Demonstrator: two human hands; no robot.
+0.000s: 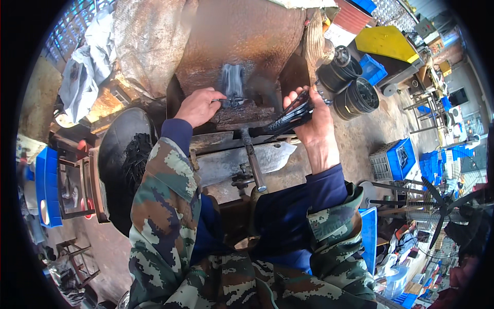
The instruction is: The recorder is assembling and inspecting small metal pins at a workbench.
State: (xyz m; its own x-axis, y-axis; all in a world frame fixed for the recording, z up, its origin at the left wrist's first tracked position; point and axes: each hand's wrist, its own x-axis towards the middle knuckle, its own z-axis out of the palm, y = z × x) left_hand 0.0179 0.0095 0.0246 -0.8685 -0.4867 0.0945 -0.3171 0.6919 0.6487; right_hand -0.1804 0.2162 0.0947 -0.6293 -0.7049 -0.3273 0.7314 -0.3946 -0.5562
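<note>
My left hand [199, 106] is closed in a pinch on a small dark metal piece [229, 101]. That piece lies against the lower end of a pale, blurred upright strip [233, 80], which looks like a wheel or belt in motion. My right hand [315, 121] is wrapped round a bundle of thin dark metal pieces [288, 119], fanned out toward the left. A crusted dark ledge [244, 116] lies between my hands. Just below it, a metal rod [252, 159] points toward me. The exact kind of the metal pieces cannot be made out.
A black basin [116, 154] on my left holds a heap of thin dark pieces [138, 159]. A rusty sheet [236, 36] rises behind the pale strip. Black buckets [356, 98] stand at the far right, blue crates [399, 158] farther right, and a fan [445, 206] at lower right.
</note>
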